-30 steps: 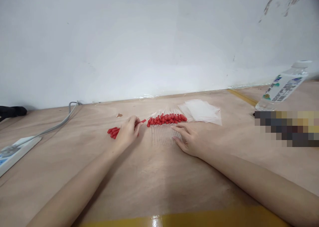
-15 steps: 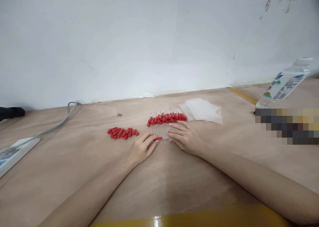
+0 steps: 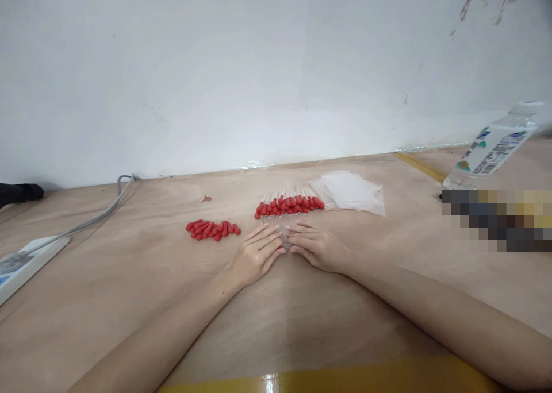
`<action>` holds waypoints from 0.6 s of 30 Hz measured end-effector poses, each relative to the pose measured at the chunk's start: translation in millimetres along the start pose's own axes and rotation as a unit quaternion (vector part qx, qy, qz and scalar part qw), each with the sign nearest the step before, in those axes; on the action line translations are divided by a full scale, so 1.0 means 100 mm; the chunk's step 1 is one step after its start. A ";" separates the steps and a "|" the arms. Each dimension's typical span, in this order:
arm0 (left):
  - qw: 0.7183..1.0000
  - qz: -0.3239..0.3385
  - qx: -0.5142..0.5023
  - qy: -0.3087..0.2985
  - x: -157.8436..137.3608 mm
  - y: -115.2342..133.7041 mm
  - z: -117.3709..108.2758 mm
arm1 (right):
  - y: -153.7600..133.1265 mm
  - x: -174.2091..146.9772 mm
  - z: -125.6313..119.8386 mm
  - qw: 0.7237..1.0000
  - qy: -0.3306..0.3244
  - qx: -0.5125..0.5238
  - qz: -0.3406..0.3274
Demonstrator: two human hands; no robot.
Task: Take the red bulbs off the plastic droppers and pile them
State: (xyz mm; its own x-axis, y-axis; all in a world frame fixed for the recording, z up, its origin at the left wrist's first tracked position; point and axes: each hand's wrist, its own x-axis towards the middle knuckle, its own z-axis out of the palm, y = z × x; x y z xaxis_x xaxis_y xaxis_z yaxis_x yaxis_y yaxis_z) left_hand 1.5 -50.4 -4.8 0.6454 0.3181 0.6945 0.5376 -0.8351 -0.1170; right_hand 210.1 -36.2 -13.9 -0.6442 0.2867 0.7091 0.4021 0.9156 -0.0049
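Observation:
My left hand (image 3: 257, 255) pinches a red rubber bulb between thumb and forefinger; only a sliver of red shows. Close beside it, my right hand (image 3: 318, 246) has thumb and forefinger on a thin clear tube, whose short visible stretch spans the gap between the hands. The other fingers of both hands rest over a row of clear dropper tubes (image 3: 283, 223) lying on the table. Just beyond are droppers with red bulbs (image 3: 290, 205) fitted, side by side in a band. Loose red bulbs (image 3: 213, 230) form a pile left of my left hand.
Clear plastic bags (image 3: 351, 192) are stacked behind my right hand. A labelled bottle (image 3: 495, 146) stands at right beside a blurred-out patch. At left are a white power strip (image 3: 34, 261) with a grey cable (image 3: 101, 216) and a black object (image 3: 20, 193). A wall closes the back.
My left hand has moved right with the bulb, nearly meeting my right hand. The bulb, plainly visible before, is now mostly covered by my fingers.

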 end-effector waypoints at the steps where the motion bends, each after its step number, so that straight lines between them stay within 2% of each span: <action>1: 1.000 0.004 0.000 -0.005 0.00 0.01 -0.01 | -0.01 0.00 -0.01 1.000 0.001 0.006 -0.006; 8: 0.999 0.007 -0.019 -0.039 0.00 0.05 -0.10 | -0.05 -0.01 -0.07 0.999 0.009 0.002 -0.048; 14: 0.999 0.015 -0.028 -0.032 -0.03 0.05 -0.14 | -0.04 -0.07 -0.12 0.997 0.019 -0.012 -0.068; 16: 1.000 0.003 -0.023 -0.019 -0.06 0.03 -0.16 | 0.02 -0.13 -0.18 0.998 0.026 -0.016 -0.047; 18: 1.000 -0.029 -0.006 0.000 -0.09 -0.03 -0.22 | 0.12 -0.21 -0.25 0.998 0.047 -0.029 0.014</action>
State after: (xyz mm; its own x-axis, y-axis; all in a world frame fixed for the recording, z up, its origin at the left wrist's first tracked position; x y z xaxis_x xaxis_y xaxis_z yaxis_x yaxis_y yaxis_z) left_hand -17.5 -59.9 5.0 0.6127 0.3659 0.7005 0.5674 -0.8207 -0.0677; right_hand 244.8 -38.8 -11.5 -0.5685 0.2820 0.7728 0.4578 0.8890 0.0124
